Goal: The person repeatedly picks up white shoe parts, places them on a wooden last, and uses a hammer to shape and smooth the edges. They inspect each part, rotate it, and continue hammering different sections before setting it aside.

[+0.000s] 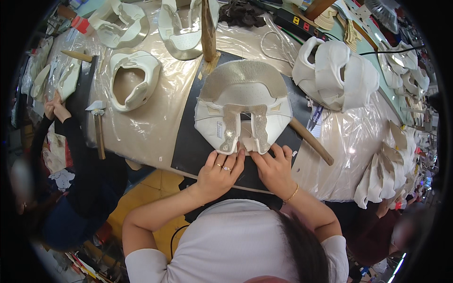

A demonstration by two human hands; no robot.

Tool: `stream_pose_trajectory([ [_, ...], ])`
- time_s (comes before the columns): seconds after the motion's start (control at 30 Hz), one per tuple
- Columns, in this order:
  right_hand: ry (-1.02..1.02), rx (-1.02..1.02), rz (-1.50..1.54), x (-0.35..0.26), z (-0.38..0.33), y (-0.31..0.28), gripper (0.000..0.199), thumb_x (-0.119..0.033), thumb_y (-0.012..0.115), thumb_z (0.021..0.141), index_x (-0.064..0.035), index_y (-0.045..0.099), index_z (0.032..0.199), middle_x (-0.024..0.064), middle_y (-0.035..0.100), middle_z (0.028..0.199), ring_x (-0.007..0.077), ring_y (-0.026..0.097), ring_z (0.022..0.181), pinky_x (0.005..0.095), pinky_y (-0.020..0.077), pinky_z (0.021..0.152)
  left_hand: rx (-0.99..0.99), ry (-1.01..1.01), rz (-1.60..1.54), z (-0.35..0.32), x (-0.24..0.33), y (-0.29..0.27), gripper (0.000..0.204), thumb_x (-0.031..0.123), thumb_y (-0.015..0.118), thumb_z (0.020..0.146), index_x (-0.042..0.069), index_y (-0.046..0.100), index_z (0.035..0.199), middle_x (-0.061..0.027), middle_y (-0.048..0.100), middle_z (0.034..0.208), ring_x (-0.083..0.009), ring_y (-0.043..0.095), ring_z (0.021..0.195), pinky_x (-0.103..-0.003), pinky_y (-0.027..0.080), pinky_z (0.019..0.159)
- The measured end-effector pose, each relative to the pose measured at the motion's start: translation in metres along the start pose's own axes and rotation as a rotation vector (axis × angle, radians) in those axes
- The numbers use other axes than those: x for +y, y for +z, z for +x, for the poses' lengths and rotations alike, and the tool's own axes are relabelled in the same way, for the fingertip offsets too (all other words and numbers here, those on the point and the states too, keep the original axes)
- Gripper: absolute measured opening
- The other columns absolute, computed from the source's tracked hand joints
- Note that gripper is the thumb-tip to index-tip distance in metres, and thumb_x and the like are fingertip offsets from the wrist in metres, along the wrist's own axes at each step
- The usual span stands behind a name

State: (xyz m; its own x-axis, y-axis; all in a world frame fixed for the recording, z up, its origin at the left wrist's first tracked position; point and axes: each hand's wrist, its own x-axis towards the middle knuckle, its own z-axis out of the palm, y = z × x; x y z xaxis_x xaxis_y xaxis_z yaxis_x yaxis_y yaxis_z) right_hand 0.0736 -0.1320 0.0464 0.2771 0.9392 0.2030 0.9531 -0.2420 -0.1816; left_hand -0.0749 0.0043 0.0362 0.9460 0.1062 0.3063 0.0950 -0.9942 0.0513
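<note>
A white and grey shoe upper (243, 92) lies spread on a dark mat (186, 141) in front of me, its wide curved part far and its two narrow ends toward me. My left hand (219, 170) has its fingers closed on the left end, thumb at the inner edge. At the right end, my right hand (275, 168) pinches the near edge between thumb and fingers. A wooden-handled tool (312, 142) sticks out from beside the upper on the right; its head is hidden.
Plastic sheeting (165, 127) covers the table. A wooden post (208, 33) stands beyond the mat. Stacked uppers (336, 75) and layered pale pieces (384, 174) lie to the right. A hammer (99, 132) and a loose upper (134, 80) lie left, near a co-worker's hands (56, 108).
</note>
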Motion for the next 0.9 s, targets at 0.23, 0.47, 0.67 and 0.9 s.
stream_pose_trajectory([
  [0.23, 0.037, 0.012, 0.034, -0.005, 0.009, -0.003, 0.031, -0.008, 0.066, 0.077, -0.0135, 0.069, 0.108, -0.0005, 0.066, 0.098, 0.0222, 0.054, 0.100, 0.0395, 0.0346, 0.087, 0.000, -0.018, -0.023, 0.007, -0.005, 0.002, 0.028, 0.018, 0.056, 0.089, 0.010, 0.064, 0.114, -0.0103, 0.065, 0.124, -0.0193, 0.063, 0.107, -0.038, 0.035, 0.099],
  [0.47, 0.113, -0.239, 0.024, -0.016, 0.022, -0.012, 0.039, -0.009, 0.061, 0.081, -0.0103, 0.062, 0.120, 0.0008, 0.066, 0.099, 0.0144, 0.057, 0.075, 0.0299, 0.0412, 0.068, -0.030, -0.027, -0.010, 0.015, -0.008, 0.000, 0.024, 0.016, 0.055, 0.088, 0.011, 0.064, 0.110, -0.0075, 0.065, 0.122, -0.0163, 0.063, 0.105, -0.039, 0.035, 0.100],
  [0.67, 0.171, -0.242, 0.085, -0.018, 0.051, -0.001, 0.044, -0.014, 0.057, 0.086, -0.0067, 0.053, 0.130, 0.0084, 0.062, 0.075, 0.0227, 0.065, 0.053, 0.0353, 0.0496, 0.042, 0.025, 0.024, -0.011, 0.017, -0.012, -0.004, 0.025, 0.018, 0.057, 0.086, 0.008, 0.063, 0.109, -0.0086, 0.065, 0.114, -0.0183, 0.060, 0.106, -0.038, 0.037, 0.098],
  [0.9, 0.085, -0.058, 0.291, -0.002, 0.026, -0.006, 0.053, -0.008, 0.063, 0.075, -0.0023, 0.056, 0.127, 0.0116, 0.063, 0.120, 0.0262, 0.065, 0.077, 0.0350, 0.0521, 0.069, 0.045, 0.029, 0.096, 0.036, 0.009, 0.001, 0.035, 0.016, 0.056, 0.081, -0.002, 0.064, 0.110, -0.0155, 0.065, 0.115, -0.0220, 0.061, 0.099, -0.036, 0.038, 0.089],
])
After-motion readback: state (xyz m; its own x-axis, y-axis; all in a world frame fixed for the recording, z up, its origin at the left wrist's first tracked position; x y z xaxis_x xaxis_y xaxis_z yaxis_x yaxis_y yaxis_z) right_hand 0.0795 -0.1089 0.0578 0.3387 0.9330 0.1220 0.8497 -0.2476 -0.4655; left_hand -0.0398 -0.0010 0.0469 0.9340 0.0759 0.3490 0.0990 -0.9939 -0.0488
